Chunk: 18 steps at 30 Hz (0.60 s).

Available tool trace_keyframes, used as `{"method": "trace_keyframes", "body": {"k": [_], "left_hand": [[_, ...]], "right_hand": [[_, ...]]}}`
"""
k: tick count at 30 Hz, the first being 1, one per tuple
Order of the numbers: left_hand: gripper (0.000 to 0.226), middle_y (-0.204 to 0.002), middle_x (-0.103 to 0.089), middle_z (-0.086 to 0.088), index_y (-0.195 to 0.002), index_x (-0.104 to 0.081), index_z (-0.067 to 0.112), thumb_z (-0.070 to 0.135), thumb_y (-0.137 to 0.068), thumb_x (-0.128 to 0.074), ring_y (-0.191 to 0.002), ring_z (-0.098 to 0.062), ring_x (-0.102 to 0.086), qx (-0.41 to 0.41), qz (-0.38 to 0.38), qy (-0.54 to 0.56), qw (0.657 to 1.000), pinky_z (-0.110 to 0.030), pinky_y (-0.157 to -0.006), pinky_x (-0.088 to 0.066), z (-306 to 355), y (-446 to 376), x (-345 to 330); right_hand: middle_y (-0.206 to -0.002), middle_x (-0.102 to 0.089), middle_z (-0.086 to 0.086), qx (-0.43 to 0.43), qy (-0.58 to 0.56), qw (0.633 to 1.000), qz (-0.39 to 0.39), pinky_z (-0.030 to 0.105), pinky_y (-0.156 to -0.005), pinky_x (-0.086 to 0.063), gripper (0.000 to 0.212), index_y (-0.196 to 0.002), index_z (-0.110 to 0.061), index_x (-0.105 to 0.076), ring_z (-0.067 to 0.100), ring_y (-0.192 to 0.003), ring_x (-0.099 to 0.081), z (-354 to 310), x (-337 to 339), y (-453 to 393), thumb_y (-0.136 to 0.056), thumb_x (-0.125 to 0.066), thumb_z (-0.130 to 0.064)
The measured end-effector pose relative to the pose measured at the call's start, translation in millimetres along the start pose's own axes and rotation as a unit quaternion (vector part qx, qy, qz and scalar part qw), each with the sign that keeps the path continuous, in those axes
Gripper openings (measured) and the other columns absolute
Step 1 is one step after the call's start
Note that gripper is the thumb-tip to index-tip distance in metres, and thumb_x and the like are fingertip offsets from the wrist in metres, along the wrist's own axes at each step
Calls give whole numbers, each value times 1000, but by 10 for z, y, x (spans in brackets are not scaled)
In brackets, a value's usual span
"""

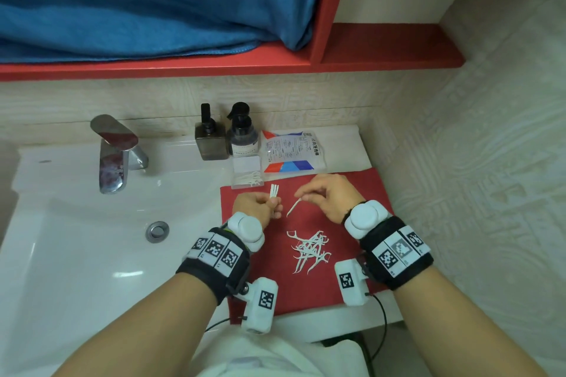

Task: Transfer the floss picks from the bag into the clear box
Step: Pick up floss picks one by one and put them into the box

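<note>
Red mat on a glossy white basin counter. Left hand pinches a small bundle of thin white floss picks; right hand pinches a single pick. A loose tangled pile lies nearer the mat's front edge. The clear box — at the mat's far-left corner — holds a few picks (lid open); the printed bag lies flat just beyond the mat.

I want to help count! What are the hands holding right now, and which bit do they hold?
The left hand grips a few floss picks by their lower ends. The right hand pinches one floss pick at its upper end.
</note>
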State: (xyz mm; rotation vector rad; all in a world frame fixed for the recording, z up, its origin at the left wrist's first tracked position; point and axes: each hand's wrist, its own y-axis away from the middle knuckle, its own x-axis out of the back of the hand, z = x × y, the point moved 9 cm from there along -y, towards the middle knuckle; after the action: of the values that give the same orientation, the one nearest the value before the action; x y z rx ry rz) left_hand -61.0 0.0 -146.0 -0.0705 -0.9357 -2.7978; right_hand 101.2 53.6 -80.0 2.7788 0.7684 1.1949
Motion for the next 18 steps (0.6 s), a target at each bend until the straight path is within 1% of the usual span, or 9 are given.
{"method": "trace_keyframes", "body": {"k": [2,5,6,8,10,13,18], "left_hand": [[15,-72,-68,-13,-95,-66,-10,2,-91,-59,-50,-14,-65,4,-29,2,1000,-23,-63,-58,-16,5,-70],[15,-77,-69,-18,-96,-65,-10,2,-89,-62,-53,-18,-67,20,-102,36,994,-25,-62,-59,3,74,-201],[13,-78,-69,-19,-94,-66,-8,2,-89,-62,-56,-19,-68,16,-118,36,992,-26,-64,-59,13,89,-230],[10,-80,-71,-18,-89,-69,-4,3,-90,-61,-61,-20,-69,6,-137,19,990,-30,-70,-60,36,101,-281],[10,-78,-71,-16,-88,-68,-4,2,-90,-60,-62,-19,-70,3,-159,15,987,-27,-66,-60,56,132,-337],[9,-78,-71,-15,-90,-68,-3,0,-91,-59,-63,-20,-71,-3,-196,33,980,-24,-64,-58,116,202,-414],[11,-81,-72,-16,-93,-67,-4,1,-91,-58,-68,-22,-71,-12,-238,55,970,-29,-73,-59,220,313,-498]], "right_hand": [[-82,-66,-17,5,-5,1000,-7,9,-75,-45,14,-92,-27,-79,-3,-77,-62,-33,-4,24,-85,-74,-16],[-81,-69,-15,21,-7,1000,-12,10,-73,-47,13,-90,-25,-79,-2,-76,-63,-108,-25,32,-82,-76,-15],[-80,-70,-15,17,-11,1000,-11,9,-73,-47,12,-89,-23,-79,-3,-76,-64,-123,-28,43,-81,-78,-15],[-79,-71,-16,2,-19,1000,-5,11,-75,-50,11,-87,-21,-78,-4,-75,-67,-116,-5,55,-78,-80,-14],[-78,-72,-14,-3,-21,1000,10,14,-77,-52,11,-85,-21,-78,-2,-75,-68,-122,47,74,-77,-80,-13],[-79,-74,-9,1,-42,998,38,14,-76,-52,12,-83,-19,-77,1,-74,-69,-171,132,116,-77,-79,-9],[-79,-73,-9,9,-48,996,75,17,-77,-54,12,-84,-18,-77,3,-76,-69,-197,251,193,-77,-79,-9]]}}
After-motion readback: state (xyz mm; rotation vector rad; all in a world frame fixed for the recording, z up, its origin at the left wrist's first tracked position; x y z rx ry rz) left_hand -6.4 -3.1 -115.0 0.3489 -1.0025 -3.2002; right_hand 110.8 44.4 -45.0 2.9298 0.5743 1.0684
